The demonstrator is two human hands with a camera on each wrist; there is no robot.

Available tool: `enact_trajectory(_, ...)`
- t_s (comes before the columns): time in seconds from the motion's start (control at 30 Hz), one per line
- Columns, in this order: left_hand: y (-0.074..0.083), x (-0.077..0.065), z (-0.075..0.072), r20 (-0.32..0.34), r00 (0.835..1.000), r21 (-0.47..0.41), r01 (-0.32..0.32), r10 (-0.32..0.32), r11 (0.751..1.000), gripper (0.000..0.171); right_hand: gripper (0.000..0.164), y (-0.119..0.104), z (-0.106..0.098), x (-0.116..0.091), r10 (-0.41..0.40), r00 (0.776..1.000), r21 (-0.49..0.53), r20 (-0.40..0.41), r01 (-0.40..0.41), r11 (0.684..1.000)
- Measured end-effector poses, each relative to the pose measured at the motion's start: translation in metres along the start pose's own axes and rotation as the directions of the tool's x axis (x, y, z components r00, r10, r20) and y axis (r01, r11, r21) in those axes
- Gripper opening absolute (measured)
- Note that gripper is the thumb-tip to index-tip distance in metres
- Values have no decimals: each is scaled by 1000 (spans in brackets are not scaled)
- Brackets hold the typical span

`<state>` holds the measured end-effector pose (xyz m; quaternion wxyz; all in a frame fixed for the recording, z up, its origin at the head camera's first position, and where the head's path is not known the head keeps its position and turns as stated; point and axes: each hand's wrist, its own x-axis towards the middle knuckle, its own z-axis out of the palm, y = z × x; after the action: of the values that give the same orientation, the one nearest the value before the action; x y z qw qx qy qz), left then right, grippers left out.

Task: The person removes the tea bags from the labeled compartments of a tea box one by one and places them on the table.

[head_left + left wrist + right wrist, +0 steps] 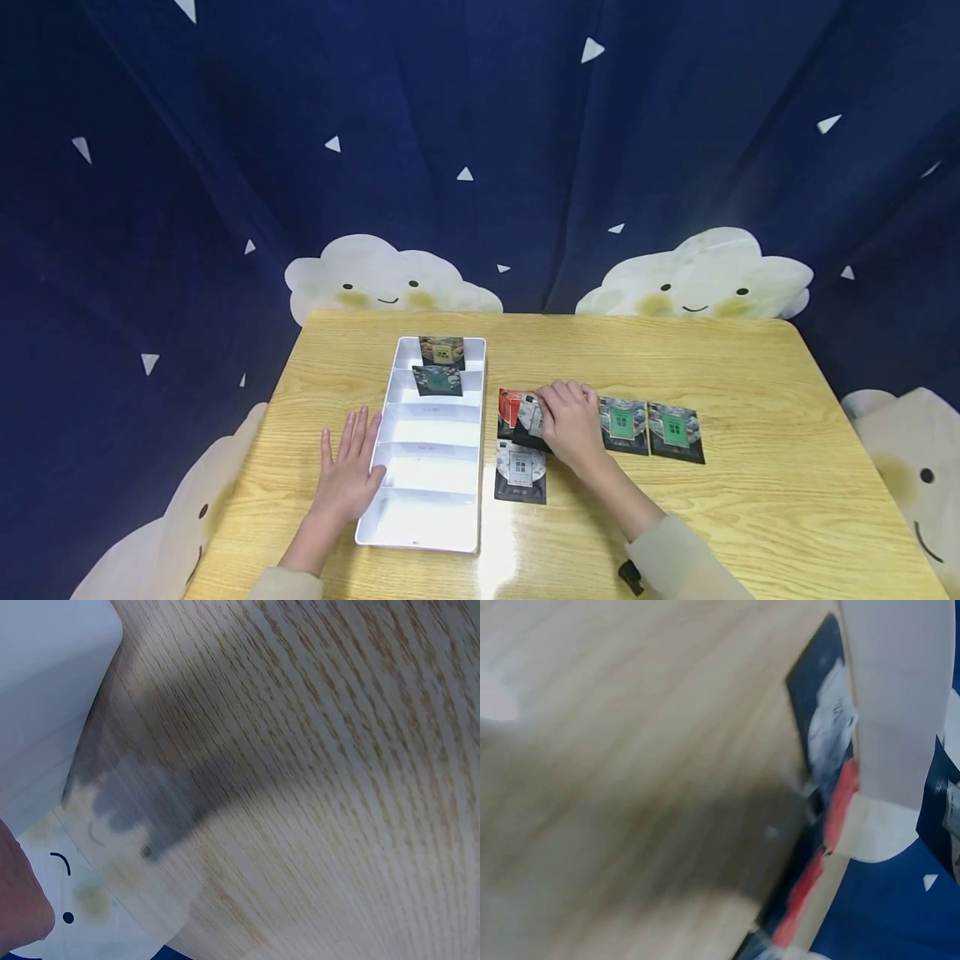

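My right hand [572,423] pinches a black-and-grey sachet [530,415] by its right side, above a red sachet [507,405] that it partly covers. Just below lies another black-and-grey sachet [521,471], flat on the table. My left hand [348,471] rests with fingers spread beside a white tray [481,467], its thumb at the tray's left edge. Two sachets stand in the tray's far compartments: one with a yellow label [442,353], one dark green [437,381]. The left wrist view shows only part of the left hand [22,900].
Right of my right hand lie two green-labelled sachets [623,425] [677,432] in a row. A small black object [631,576] is by the right sleeve. A dark blue curtain [525,125] with clouds hangs behind the wooden table [750,517].
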<state>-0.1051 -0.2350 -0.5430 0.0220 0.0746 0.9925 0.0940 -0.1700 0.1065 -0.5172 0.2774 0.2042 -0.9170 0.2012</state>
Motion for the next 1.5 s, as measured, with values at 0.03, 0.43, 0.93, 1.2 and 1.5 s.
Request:
enact_trajectory(0.03,0,0,0,1,1000,0,0,0,1000,71,10,3,-1,-4,10,1000,-5,7,-9,1000)
enact_trajectory(0.43,-1,0,2,5,1000,9,2,-2,1000,71,8,36,-3,-49,88,992,-54,87,-84,995)
enact_trajectory(0.93,0,1,0,3,1000,-7,6,-6,1000,71,8,46,18,-83,87,979,-106,182,-69,992)
enact_trajectory(1.2,0,0,0,5,1000,2,5,-5,1000,71,12,45,29,-96,75,982,-123,172,-54,991)
enact_trajectory(1.5,0,0,-1,10,1000,8,3,-3,1000,71,6,45,36,-102,62,991,-118,120,-48,992)
